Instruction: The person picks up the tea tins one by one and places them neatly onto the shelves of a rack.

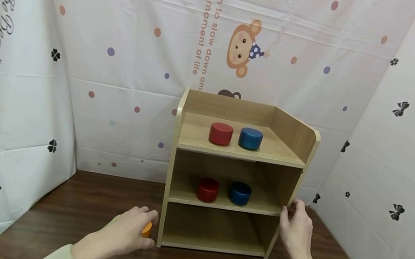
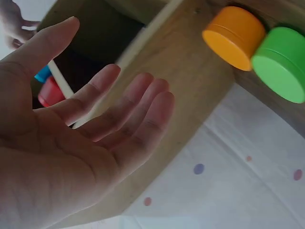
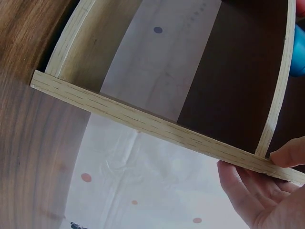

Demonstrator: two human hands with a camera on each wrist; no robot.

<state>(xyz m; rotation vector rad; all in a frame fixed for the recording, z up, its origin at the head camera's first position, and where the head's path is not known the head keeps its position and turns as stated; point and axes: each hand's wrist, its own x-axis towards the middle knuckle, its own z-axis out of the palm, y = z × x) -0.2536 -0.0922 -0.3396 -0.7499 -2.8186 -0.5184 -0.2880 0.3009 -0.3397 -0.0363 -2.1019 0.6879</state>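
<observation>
At eight o'clock from a wooden shelf [image 1: 240, 156], a person's left hand [image 1: 122, 230] hovers near an orange container [image 2: 233, 40], thumb and fingers spread and holding nothing. The container stands on the table [image 1: 98, 193], just outside the shelf's left wall. The left wrist view reveals what the head view hides: a green container [image 2: 282, 66] just beside the orange one, at its four o'clock, and a gap between fingertips and orange. Inward, red containers [image 1: 221, 134] sit on the top and middle tiers, each with a blue container [image 1: 250, 139] at three o'clock. At the shelf's four o'clock, the right hand [image 1: 298, 234] pinches the right side panel [image 3: 143, 120]; the right wrist view alone clearly shows its fingers against the outer face. The step appears to be a pick-up with the shelf braced; next calls for curling the left fingers around orange without nudging green.
</observation>
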